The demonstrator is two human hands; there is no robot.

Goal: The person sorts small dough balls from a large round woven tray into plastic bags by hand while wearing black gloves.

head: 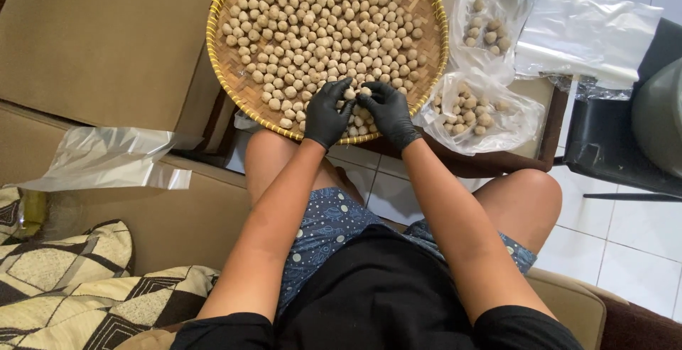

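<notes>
A round woven bamboo tray [226,73] holds several small beige dough balls [320,23]. Both my hands wear black gloves and rest at the tray's near edge. My left hand [328,114] and my right hand [387,112] meet over the balls, their fingertips pinching a few balls [357,94] between them. More balls lie under and around my fingers.
Two clear plastic bags with balls, one upper [490,27] and one lower [472,112], sit right of the tray, beside flat plastic sheets [590,34]. Another plastic bag [106,158] lies on the brown sofa at left, near a patterned cushion [71,279]. My bare knees are below the tray.
</notes>
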